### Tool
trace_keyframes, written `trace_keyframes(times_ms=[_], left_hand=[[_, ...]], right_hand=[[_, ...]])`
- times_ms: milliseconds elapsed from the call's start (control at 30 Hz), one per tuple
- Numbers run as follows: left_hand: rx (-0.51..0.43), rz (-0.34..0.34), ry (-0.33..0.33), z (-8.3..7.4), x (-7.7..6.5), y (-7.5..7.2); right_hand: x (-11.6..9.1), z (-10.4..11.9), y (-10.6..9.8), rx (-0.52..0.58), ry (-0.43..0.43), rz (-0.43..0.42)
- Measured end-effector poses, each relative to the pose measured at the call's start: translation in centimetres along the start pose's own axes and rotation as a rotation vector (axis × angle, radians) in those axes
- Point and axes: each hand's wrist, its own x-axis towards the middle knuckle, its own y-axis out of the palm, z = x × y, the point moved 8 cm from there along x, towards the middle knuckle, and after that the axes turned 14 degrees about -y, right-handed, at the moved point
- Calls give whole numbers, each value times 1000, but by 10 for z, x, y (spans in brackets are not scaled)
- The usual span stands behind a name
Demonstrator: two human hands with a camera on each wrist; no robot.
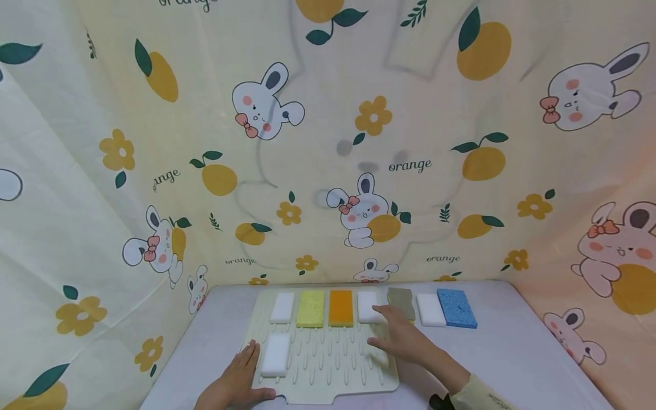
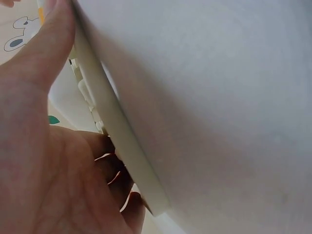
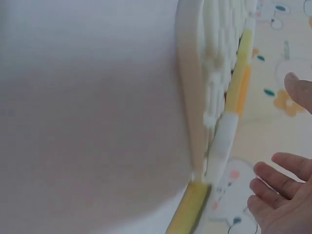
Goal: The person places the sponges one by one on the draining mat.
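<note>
A cream ribbed draining mat (image 1: 318, 364) lies flat on the table. My left hand (image 1: 237, 370) rests at its left edge, fingers extended beside a white sponge (image 1: 275, 354) and thumb at the front edge. My right hand (image 1: 405, 336) hovers over the mat's right side, fingers and thumb spread and holding nothing. Its fingertips overlap a second white sponge (image 1: 367, 306) in the head view. Left of that sponge, along the mat's back, stand an orange sponge (image 1: 340, 307), a yellow sponge (image 1: 310, 309) and another white sponge (image 1: 282, 307).
A grey sponge with a yellow underside (image 1: 401, 300) is at the mat's back right corner, partly behind my right hand. Beyond it on the table (image 1: 512, 353) are a white sponge (image 1: 431, 310) and a blue sponge (image 1: 457, 308). A printed curtain (image 1: 318, 250) hangs behind and beside the table.
</note>
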Motion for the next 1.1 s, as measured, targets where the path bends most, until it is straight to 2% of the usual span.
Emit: trace_keyframes(times_ms=[467, 667, 900, 1100], left_hand=[[-1, 3, 4, 0, 2, 1], [-5, 2, -7, -1, 0, -1], [-10, 7, -19, -2, -2, -4], [-9, 5, -16, -2, -2, -2]], right_hand=[[-29, -48, -45, -50, 16, -8], [-39, -67, -68, -32, 51, -28], [-50, -85, -97, -96, 32, 2], [-59, -113, -111, -156, 47, 44]])
